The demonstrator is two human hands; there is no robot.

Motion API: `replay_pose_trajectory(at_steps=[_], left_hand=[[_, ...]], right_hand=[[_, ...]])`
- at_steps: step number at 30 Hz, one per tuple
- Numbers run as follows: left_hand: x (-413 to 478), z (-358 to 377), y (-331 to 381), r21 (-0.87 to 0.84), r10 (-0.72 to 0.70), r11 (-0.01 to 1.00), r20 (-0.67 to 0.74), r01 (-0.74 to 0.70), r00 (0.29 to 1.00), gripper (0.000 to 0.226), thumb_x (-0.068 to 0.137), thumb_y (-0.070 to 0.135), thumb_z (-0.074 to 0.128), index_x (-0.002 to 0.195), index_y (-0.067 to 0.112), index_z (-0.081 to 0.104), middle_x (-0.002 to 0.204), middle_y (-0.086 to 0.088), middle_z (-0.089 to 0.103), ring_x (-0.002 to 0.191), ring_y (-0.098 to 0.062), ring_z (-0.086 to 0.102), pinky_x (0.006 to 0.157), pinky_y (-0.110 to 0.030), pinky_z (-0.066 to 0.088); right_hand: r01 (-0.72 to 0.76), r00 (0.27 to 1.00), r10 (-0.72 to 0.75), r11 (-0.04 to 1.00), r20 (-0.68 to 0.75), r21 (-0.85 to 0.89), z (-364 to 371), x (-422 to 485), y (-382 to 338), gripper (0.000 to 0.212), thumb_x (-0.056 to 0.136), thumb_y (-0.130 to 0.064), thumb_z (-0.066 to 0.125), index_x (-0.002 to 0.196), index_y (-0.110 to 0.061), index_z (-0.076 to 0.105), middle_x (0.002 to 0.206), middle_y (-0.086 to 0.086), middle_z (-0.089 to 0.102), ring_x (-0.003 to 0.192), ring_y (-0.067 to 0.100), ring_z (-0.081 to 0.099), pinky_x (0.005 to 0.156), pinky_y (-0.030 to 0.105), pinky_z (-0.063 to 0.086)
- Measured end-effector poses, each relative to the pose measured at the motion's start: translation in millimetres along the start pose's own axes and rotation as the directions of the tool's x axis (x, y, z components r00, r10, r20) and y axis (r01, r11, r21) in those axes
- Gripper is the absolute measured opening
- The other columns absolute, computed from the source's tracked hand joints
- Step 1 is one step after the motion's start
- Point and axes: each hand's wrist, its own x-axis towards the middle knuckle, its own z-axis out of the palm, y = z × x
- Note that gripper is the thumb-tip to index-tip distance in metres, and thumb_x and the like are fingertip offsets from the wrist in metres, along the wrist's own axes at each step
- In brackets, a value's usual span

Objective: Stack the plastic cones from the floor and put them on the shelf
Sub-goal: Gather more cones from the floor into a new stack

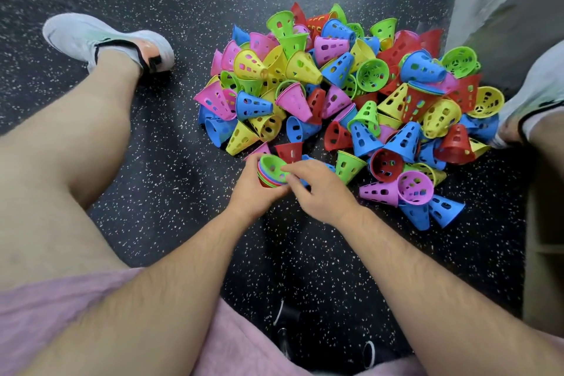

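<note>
The left hand (256, 192) grips a stack (270, 174) of nested cones from below, fingers curled round its side. The stack's open end faces up, and its innermost cone is green. The right hand (317, 189) pinches the stack's rim with curled fingers. The stack is held just above the floor (171, 198), at the near edge of the pile (351, 85). The pile of loose cones, red, blue, green, yellow and pink, lies on the floor between the left shoe (103, 40) and the right shoe (537, 94).
</note>
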Motion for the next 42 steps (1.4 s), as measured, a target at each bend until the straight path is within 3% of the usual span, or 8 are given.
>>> replay_pose_trajectory(at_steps=[4,8,13,16,22,27,35,42], left_hand=[[-6.0,-1.9,-6.9,0.012,-0.043,0.999,-0.040,0.044,0.998,0.065,0.067,0.027,0.097,0.112,0.028,0.050,0.101,0.007,0.068,0.083,0.000,0.064,0.077,-0.018,0.050],[-13.5,-12.0,-14.9,0.028,-0.119,0.992,-0.114,0.123,0.986,0.068,0.066,0.030,0.097,0.112,0.027,0.048,0.100,0.010,0.066,0.087,-0.002,0.063,0.074,-0.014,0.047],[-16.2,-25.0,-27.4,0.040,-0.175,0.982,-0.160,0.183,0.971,0.067,0.066,0.030,0.096,0.109,0.031,0.044,0.099,0.011,0.066,0.089,-0.006,0.064,0.074,-0.023,0.047],[-14.7,-30.9,-29.9,0.031,-0.201,0.977,-0.166,0.209,0.965,0.067,0.067,0.026,0.095,0.111,0.027,0.044,0.097,0.009,0.065,0.086,-0.009,0.064,0.071,-0.019,0.045],[-9.2,-31.2,-28.0,0.044,-0.197,0.977,-0.158,0.206,0.968,0.071,0.067,0.032,0.095,0.117,0.025,0.046,0.104,0.005,0.064,0.090,-0.010,0.062,0.071,-0.018,0.044],[-1.4,-17.7,-14.6,0.040,-0.153,0.987,-0.121,0.158,0.981,0.072,0.064,0.039,0.097,0.116,0.023,0.050,0.100,0.009,0.067,0.089,-0.005,0.064,0.073,-0.022,0.046],[18.9,-1.2,10.5,-0.040,-0.054,0.998,-0.131,0.049,0.990,0.069,0.066,0.037,0.096,0.120,0.027,0.054,0.105,0.016,0.067,0.089,0.005,0.064,0.073,-0.010,0.046],[18.5,0.5,0.2,-0.036,-0.059,0.998,-0.084,0.056,0.995,0.076,0.066,0.033,0.097,0.126,0.020,0.053,0.111,0.008,0.067,0.096,-0.002,0.066,0.077,-0.010,0.047]], right_hand=[[-0.116,0.993,0.114,0.993,0.042,0.034,3.0,5.4,-4.1,0.037,0.099,-0.024,0.050,0.135,-0.019,0.056,0.125,-0.005,0.062,0.119,0.010,0.049,0.105,0.026,0.038],[-0.010,0.999,0.015,0.993,0.042,-0.115,15.6,40.2,-4.5,0.037,0.099,-0.010,0.048,0.136,-0.014,0.055,0.132,0.003,0.057,0.117,0.025,0.048,0.105,0.039,0.040],[0.227,0.920,-0.066,0.894,0.387,-0.386,35.8,91.0,-15.9,0.070,0.089,0.000,0.054,0.149,-0.032,0.038,0.157,-0.001,0.030,0.127,0.028,0.038,0.103,0.042,0.041],[0.333,0.833,-0.060,0.848,0.550,-0.412,49.2,107.1,-20.0,0.056,0.090,-0.008,0.055,0.142,-0.028,0.047,0.146,0.002,0.042,0.120,0.028,0.043,0.099,0.042,0.043],[0.011,0.987,0.029,0.968,0.155,-0.249,45.6,90.1,-7.6,0.022,0.097,-0.017,0.052,0.115,-0.016,0.065,0.110,0.002,0.061,0.112,0.024,0.049,0.091,0.040,0.045],[-0.045,0.962,0.049,0.999,-0.270,0.022,15.0,59.2,-12.3,0.020,0.099,-0.018,0.052,0.109,-0.013,0.068,0.106,0.001,0.064,0.101,0.019,0.057,0.087,0.030,0.044],[-0.115,0.983,0.129,0.987,-0.128,0.111,3.5,35.4,1.8,0.025,0.094,-0.021,0.052,0.114,-0.021,0.066,0.111,-0.008,0.063,0.103,0.010,0.058,0.092,0.031,0.048],[-0.148,0.977,0.205,0.848,0.059,-0.509,3.1,71.9,18.8,0.042,0.101,-0.028,0.048,0.142,-0.021,0.045,0.137,0.000,0.052,0.121,0.029,0.042,0.099,0.041,0.038]])
